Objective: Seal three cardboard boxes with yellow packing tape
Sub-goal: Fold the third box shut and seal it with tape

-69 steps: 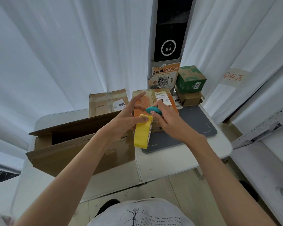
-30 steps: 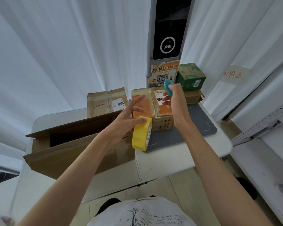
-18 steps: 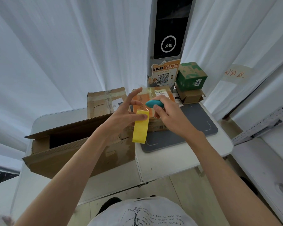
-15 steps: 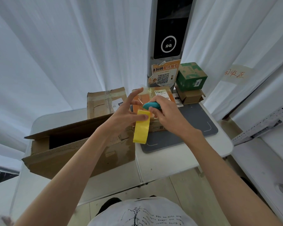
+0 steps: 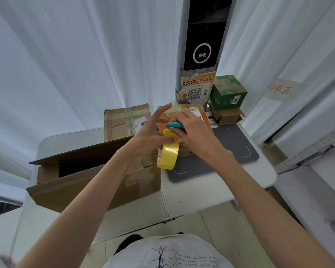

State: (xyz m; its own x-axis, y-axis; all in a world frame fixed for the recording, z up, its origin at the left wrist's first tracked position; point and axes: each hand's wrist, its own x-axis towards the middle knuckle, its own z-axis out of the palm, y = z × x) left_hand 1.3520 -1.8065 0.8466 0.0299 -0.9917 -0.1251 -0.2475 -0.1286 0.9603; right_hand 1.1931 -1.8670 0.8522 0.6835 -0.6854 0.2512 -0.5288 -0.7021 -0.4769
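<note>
**Tape roll held mid-air over the table seam, cutter at its top**

Left hand (image 5: 151,136) holds the yellow tape roll (image 5: 167,153): thumb clamped across the outer face, other fingers splayed and mostly straight. Roll hangs on edge, above the front edge of the grey mat (image 5: 220,151). A clear yellowish strip (image 5: 175,108) rises from the roll past the left fingertips.

Right hand (image 5: 193,132) curls round a teal cutter (image 5: 174,125), pressed at the top of the roll. The two hands touch.

Room: white table (image 5: 211,192) has bare surface at the front right; its edge is close to the person's torso. Large open box (image 5: 89,175) takes the left half, flaps up, inside dark, contents can't tell. Behind it, a taped box (image 5: 122,120), shut. Orange box (image 5: 203,122) sits on the mat, mostly hidden by the hands. Green box (image 5: 228,91) is stacked on a small brown box (image 5: 227,117) at back right, against the kiosk post (image 5: 201,35).
</note>
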